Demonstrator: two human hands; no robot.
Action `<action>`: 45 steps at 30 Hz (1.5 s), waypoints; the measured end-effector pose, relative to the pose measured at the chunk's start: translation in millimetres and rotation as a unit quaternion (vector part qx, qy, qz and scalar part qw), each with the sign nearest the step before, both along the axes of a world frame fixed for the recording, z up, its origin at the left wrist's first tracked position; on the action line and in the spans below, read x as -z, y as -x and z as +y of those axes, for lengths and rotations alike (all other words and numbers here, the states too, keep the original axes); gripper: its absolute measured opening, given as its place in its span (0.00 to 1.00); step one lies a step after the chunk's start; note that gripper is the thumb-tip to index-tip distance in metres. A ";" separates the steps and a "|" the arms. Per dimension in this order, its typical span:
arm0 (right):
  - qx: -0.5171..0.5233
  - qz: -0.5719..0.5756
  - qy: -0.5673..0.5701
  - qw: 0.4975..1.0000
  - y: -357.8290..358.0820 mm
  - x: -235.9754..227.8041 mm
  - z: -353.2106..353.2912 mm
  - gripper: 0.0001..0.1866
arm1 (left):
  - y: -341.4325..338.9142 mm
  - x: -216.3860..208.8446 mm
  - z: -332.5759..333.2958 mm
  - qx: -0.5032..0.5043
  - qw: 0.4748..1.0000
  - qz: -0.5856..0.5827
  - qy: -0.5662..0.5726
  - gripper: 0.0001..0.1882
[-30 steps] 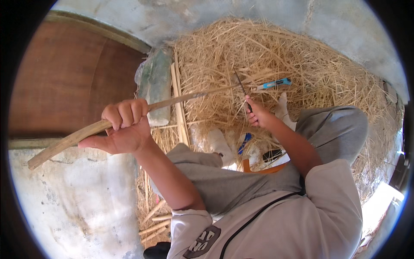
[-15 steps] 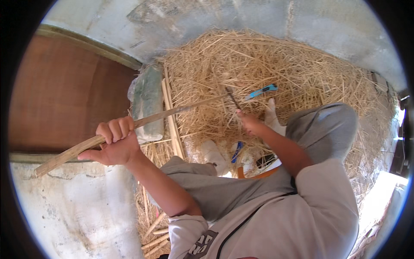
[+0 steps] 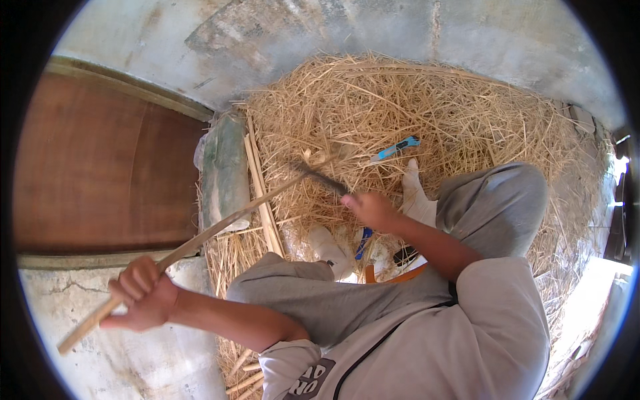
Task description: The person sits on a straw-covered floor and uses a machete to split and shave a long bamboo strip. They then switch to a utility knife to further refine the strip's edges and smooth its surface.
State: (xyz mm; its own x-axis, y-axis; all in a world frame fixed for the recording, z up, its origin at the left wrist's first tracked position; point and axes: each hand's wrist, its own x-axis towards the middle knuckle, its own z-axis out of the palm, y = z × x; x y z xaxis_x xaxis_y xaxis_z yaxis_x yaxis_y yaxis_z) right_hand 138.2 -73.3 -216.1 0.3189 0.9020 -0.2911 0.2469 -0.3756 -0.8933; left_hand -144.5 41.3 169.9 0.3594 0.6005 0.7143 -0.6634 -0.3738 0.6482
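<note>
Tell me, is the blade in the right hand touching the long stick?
Touching. In the head view the dark blade held by the right hand lies against the upper end of the long stick gripped by the left hand.

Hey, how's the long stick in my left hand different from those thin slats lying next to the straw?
The long stick is held up off the ground by the left hand, slanting toward the dark blade in the right hand; the thin slats lie flat at the edge of the straw pile, untouched. The stick is a single piece; the slats lie together as a few pieces. Both are pale tan, long and narrow.
</note>
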 end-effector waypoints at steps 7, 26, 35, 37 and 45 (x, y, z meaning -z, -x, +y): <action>0.138 0.088 0.090 0.982 -16.2 42.0 21.8 0.47 | 42.5 -11.2 -25.0 0.039 0.994 -0.087 -0.044 0.33; 0.231 0.425 0.083 0.871 -9.3 10.7 17.0 0.24 | -96.0 66.9 30.8 -0.305 0.923 -0.109 0.207 0.38; 0.096 0.328 -0.130 0.931 7.0 -81.8 10.8 0.21 | -92.8 52.5 18.9 -0.186 0.976 -0.046 0.100 0.33; 0.060 0.338 -0.160 0.925 14.4 -98.1 11.0 0.21 | -99.2 39.7 10.1 -0.207 0.972 -0.039 0.101 0.33; -0.003 0.402 -0.103 0.910 26.1 -100.4 4.0 0.21 | -102.4 31.7 12.5 -0.100 0.991 -0.074 0.056 0.32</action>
